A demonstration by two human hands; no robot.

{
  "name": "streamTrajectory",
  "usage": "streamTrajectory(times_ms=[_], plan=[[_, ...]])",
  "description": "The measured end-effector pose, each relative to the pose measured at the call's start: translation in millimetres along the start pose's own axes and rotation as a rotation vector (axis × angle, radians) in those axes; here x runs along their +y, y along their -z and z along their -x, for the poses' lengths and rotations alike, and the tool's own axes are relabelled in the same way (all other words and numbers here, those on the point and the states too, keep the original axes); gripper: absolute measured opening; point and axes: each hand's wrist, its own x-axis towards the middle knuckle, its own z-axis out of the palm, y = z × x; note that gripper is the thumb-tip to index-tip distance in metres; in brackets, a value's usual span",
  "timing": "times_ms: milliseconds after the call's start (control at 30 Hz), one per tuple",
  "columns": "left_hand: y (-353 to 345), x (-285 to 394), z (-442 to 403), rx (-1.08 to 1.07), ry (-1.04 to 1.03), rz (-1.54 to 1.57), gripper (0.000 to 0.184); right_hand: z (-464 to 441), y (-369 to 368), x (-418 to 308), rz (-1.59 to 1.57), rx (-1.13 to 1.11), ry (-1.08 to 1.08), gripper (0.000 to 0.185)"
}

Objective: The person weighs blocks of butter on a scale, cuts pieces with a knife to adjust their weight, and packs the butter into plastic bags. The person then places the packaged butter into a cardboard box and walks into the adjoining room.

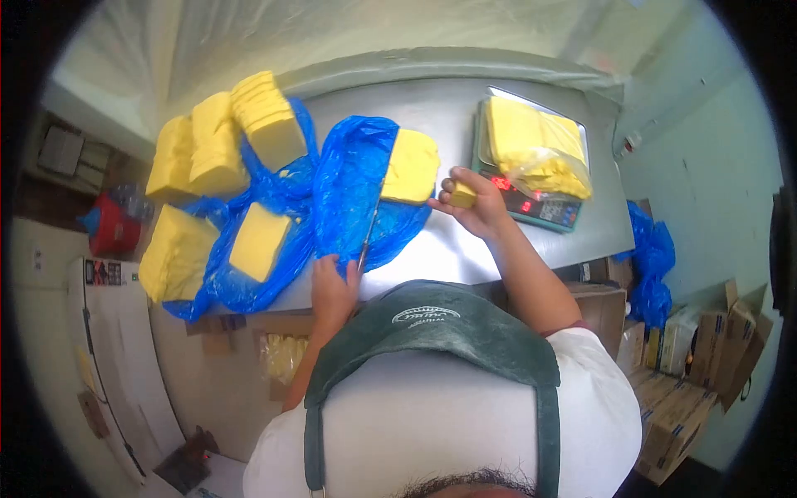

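Block (411, 166) of yellow stuff lies on the right side of the spread blue plastic (344, 183), slightly longer away from the body than across, up-left of the right hand (475, 203), which is the nearer one: fingers curled around a small yellow piece (462, 196), one fingertip at the block's near-right corner (touching or not, can't tell). Left hand (334, 286) sits farther back, fingers closed on the knife (371, 236), blade running up to the block's near-left side. Scale (544, 211) with bagged yellow slabs (531, 137) stands off to the right.
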Motion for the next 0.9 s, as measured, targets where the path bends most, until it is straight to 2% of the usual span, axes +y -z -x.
streamTrajectory(times_ms=[67, 100, 133, 267, 333, 400, 467, 533, 567, 600, 633, 667, 700, 733, 767, 833, 900], plan=[[11.4, 17.1, -10.7, 0.018, -0.049, 0.037, 0.038, 31.0, 5.6, -11.9, -0.093, 0.11, 0.202, 0.019], [15.3, 28.9, -20.0, 0.018, -0.103, 0.095, 0.034, 45.8, 12.8, -20.1, -0.084, 0.066, 0.302, 0.02], [17.1, 41.8, -29.9, 0.018, -0.156, 0.154, 0.03, 59.2, 17.3, -26.2, -0.058, 0.209, 0.382, 0.022], [6.7, 105.7, -69.4, -0.076, -0.362, 0.248, 0.022, 103.3, 58.9, -61.7, -0.091, 0.345, 0.596, 0.028], [-2.1, 147.0, -86.5, -0.159, -0.624, 0.259, 0.019, 119.2, 73.0, -76.6, -0.095, 0.379, 0.651, 0.028], [-6.9, 198.0, -102.7, -0.197, -0.856, 0.29, 0.017, 128.6, 84.1, -88.4, 0.166, 0.456, 0.709, 0.03], [-8.1, 254.3, -113.7, -0.148, -1.079, 0.302, 0.019, 122.1, 96.2, -93.0, 0.191, 0.545, 0.72, 0.034], [-30.8, 298.8, -129.0, -0.031, -1.337, 0.284, 0.023, 104.2, 127.4, -93.6, 0.876, 0.829, 0.815, 0.04], [-42.4, 315.4, -129.8, -0.036, -1.35, 0.281, 0.023, 111.0, 113.5, -96.3, 1.176, 0.844, 0.789, 0.046], [-54.8, 329.6, -129.3, -0.096, -1.292, 0.093, 0.028, 111.0, 115.1, -93.9, 1.167, 0.854, 0.795, 0.046], [-64.4, 341.8, -132.3, -0.148, -1.228, -0.094, 0.034, 109.2, 119.1, -92.8, 1.367, 0.786, 0.929, 0.045], [-71.9, 352.2, -139.4, -0.147, -1.237, -0.098, 0.034, 107.6, 121.4, -93.2, 1.568, 0.705, 1.058, 0.044], [-79.1, 360.1, -145.9, -0.28, -1.146, -0.119, 0.042, 106.9, 124.0, -93.6, 1.529, 0.635, 0.938, 0.041], [-81.8, 364.9, -147.4, -0.411, -1.05, -0.14, 0.05, 103.2, 126.9, -92.0, 1.523, 0.642, 0.94, 0.041], [-83.3, 364.9, -147.5, -0.414, -1.059, -0.145, 0.05, 96.8, 130.8, -90.0, 1.607, 0.647, 1.004, 0.04], [-80.9, 361.7, -146.9, -0.379, -1.156, -0.135, 0.064, 88.1, 135.0, -91.6, 1.759, 0.66, 1.097, 0.037], [-76.0, 358.6, -142.1, -0.38, -1.181, -0.116, 0.066, 84.1, 137.6, -99.5, 1.754, 0.646, 1.117, 0.038]])
